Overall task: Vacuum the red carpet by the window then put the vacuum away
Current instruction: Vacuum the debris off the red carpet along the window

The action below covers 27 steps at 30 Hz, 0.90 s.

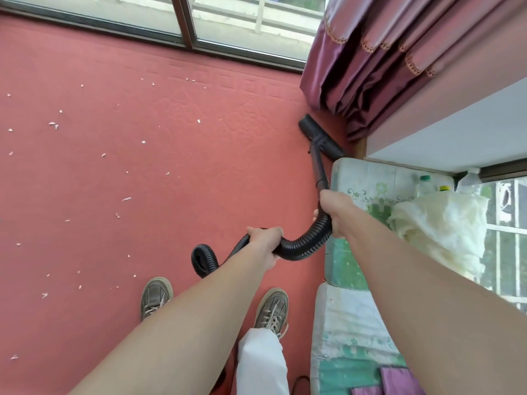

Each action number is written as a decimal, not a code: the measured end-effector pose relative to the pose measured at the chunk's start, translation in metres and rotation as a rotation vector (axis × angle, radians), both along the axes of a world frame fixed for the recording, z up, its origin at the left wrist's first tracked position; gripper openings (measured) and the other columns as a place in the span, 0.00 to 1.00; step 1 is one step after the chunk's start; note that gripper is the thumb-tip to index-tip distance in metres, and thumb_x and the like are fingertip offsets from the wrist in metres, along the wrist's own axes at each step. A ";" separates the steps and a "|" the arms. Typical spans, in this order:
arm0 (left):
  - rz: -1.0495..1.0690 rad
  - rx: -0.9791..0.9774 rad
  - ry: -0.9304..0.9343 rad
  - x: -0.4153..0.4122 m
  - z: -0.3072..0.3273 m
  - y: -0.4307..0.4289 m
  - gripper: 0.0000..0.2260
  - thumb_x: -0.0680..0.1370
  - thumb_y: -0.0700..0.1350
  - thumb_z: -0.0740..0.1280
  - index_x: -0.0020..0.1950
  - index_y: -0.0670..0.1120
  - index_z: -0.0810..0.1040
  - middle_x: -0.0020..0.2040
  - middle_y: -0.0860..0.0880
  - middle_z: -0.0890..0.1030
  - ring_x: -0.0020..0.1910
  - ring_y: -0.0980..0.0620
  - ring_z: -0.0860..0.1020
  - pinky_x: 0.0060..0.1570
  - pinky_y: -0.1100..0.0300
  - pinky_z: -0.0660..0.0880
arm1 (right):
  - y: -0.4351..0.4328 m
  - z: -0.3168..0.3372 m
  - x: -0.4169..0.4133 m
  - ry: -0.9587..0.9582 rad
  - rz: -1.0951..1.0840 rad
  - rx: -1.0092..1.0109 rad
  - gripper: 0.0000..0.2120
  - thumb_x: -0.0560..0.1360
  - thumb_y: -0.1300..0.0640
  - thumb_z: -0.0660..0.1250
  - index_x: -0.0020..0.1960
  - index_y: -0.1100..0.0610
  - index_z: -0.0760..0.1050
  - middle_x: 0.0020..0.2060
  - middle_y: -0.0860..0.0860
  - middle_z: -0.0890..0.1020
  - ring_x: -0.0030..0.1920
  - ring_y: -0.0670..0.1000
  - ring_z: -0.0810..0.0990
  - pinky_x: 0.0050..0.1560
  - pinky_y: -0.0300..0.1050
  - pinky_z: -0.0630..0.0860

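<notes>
Right hand: fingers clenched around the top of the black corrugated vacuum hose, right where it joins the black rigid wand. Back of the hand faces the camera, so the fingers are mostly hidden.

Left hand: fingers wrapped around the same hose lower down. Between the two hands the hose sags in a U. Past the left hand it loops once above the floor, near the feet.

The wand runs forward and down from the right hand to the black flat floor nozzle. The nozzle sits on the red embossed carpet in the far right corner, just beside the hem of the purple pleated curtain and near the end of the green-and-white floral mattress.

The carpet covers the whole visible floor, with a geometric border pattern along the window side. Small white scraps are scattered over its left and middle parts.

The dark-framed sliding window runs along the carpet's far edge.

The mattress lies along the right edge, with a crumpled cream plastic sheet on it and clear plastic bottles behind the sheet. There is a second barred window at far right.

Two grey lace-up shoes stand on the carpet. A white trouser leg shows above the right one.
</notes>
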<state>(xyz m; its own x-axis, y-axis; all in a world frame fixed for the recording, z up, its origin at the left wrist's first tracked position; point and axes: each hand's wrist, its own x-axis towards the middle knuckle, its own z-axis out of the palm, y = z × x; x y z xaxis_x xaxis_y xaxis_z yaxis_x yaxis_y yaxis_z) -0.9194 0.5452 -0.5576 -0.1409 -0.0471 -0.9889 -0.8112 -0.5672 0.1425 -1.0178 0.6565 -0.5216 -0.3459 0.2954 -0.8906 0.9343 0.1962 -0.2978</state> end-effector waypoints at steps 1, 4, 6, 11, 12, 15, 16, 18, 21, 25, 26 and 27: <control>-0.016 -0.016 -0.002 0.002 -0.001 0.000 0.35 0.78 0.36 0.65 0.80 0.46 0.50 0.46 0.46 0.73 0.35 0.49 0.77 0.43 0.55 0.79 | -0.003 0.000 0.008 0.003 -0.012 -0.021 0.08 0.80 0.60 0.55 0.54 0.61 0.71 0.31 0.56 0.74 0.27 0.52 0.73 0.31 0.45 0.74; -0.063 -0.049 0.008 0.006 -0.003 -0.002 0.37 0.78 0.35 0.64 0.81 0.46 0.47 0.47 0.45 0.75 0.35 0.49 0.76 0.42 0.56 0.77 | -0.007 -0.003 0.017 0.024 -0.031 -0.028 0.07 0.80 0.59 0.58 0.52 0.62 0.72 0.30 0.55 0.74 0.26 0.52 0.72 0.29 0.44 0.74; -0.053 -0.037 0.006 0.007 -0.002 -0.002 0.38 0.78 0.35 0.65 0.81 0.47 0.46 0.47 0.45 0.75 0.35 0.49 0.77 0.39 0.56 0.78 | -0.006 -0.004 0.010 0.036 -0.012 -0.009 0.09 0.81 0.59 0.57 0.55 0.62 0.72 0.30 0.56 0.74 0.26 0.52 0.72 0.29 0.44 0.74; 0.059 0.036 0.013 -0.001 0.005 0.001 0.39 0.78 0.33 0.66 0.81 0.46 0.45 0.45 0.42 0.76 0.29 0.49 0.80 0.24 0.58 0.78 | 0.006 -0.012 -0.030 0.067 0.040 0.065 0.16 0.80 0.62 0.53 0.65 0.63 0.71 0.32 0.57 0.75 0.27 0.52 0.73 0.30 0.45 0.74; 0.090 0.040 0.013 -0.003 0.005 0.002 0.38 0.78 0.32 0.66 0.81 0.45 0.47 0.45 0.41 0.76 0.26 0.49 0.80 0.23 0.58 0.77 | 0.008 -0.014 -0.038 0.064 0.043 0.078 0.17 0.80 0.62 0.52 0.66 0.63 0.71 0.33 0.57 0.75 0.27 0.52 0.73 0.29 0.45 0.74; 0.167 0.043 -0.012 -0.007 0.004 0.001 0.35 0.77 0.34 0.68 0.79 0.43 0.53 0.45 0.41 0.77 0.30 0.49 0.80 0.22 0.58 0.78 | 0.008 -0.020 -0.056 0.032 0.029 0.084 0.18 0.81 0.61 0.52 0.68 0.60 0.70 0.35 0.55 0.75 0.28 0.51 0.73 0.26 0.42 0.74; 0.186 0.044 -0.024 -0.008 0.004 0.000 0.35 0.78 0.35 0.69 0.79 0.44 0.53 0.46 0.41 0.77 0.33 0.48 0.80 0.24 0.58 0.79 | 0.008 -0.022 -0.059 0.020 0.008 0.073 0.18 0.81 0.60 0.52 0.69 0.59 0.70 0.35 0.54 0.74 0.28 0.50 0.73 0.24 0.40 0.74; 0.210 0.026 -0.044 -0.006 0.002 -0.004 0.34 0.78 0.35 0.69 0.78 0.45 0.54 0.48 0.40 0.77 0.35 0.48 0.80 0.27 0.56 0.81 | 0.003 -0.025 -0.056 -0.002 -0.039 0.054 0.18 0.81 0.59 0.51 0.68 0.59 0.70 0.34 0.54 0.74 0.29 0.49 0.73 0.25 0.39 0.74; 0.253 -0.006 -0.055 0.007 -0.008 -0.018 0.34 0.78 0.34 0.67 0.79 0.46 0.54 0.55 0.38 0.77 0.37 0.46 0.80 0.28 0.55 0.80 | -0.015 -0.023 -0.030 0.008 -0.092 0.026 0.16 0.80 0.60 0.52 0.63 0.60 0.72 0.33 0.54 0.75 0.28 0.50 0.74 0.29 0.42 0.75; 0.267 0.013 -0.048 0.019 -0.017 -0.036 0.36 0.76 0.30 0.63 0.79 0.49 0.53 0.49 0.41 0.73 0.34 0.47 0.75 0.41 0.49 0.80 | -0.036 -0.006 -0.002 0.033 -0.266 -0.150 0.05 0.81 0.58 0.56 0.51 0.58 0.70 0.31 0.54 0.71 0.25 0.49 0.70 0.23 0.39 0.71; 0.273 0.023 -0.042 0.018 -0.018 -0.041 0.36 0.75 0.29 0.62 0.79 0.48 0.53 0.48 0.42 0.72 0.34 0.47 0.75 0.45 0.47 0.80 | -0.041 -0.004 0.000 0.028 -0.294 -0.189 0.05 0.81 0.58 0.57 0.50 0.58 0.70 0.31 0.53 0.71 0.25 0.49 0.69 0.23 0.38 0.71; 0.262 0.014 -0.045 0.017 -0.018 -0.047 0.35 0.75 0.29 0.62 0.79 0.46 0.55 0.48 0.42 0.72 0.34 0.47 0.75 0.44 0.47 0.81 | -0.047 -0.004 0.002 0.024 -0.326 -0.213 0.04 0.81 0.58 0.58 0.50 0.58 0.69 0.31 0.53 0.70 0.25 0.49 0.69 0.24 0.38 0.71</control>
<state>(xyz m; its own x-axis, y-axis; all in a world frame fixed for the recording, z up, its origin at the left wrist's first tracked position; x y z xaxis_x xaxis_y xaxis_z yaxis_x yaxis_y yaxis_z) -0.9025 0.4985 -0.5761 -0.0817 -0.0623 -0.9947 -0.6420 -0.7601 0.1003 -1.0155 0.6092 -0.5254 -0.2861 0.2024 -0.9366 0.9296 -0.1784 -0.3225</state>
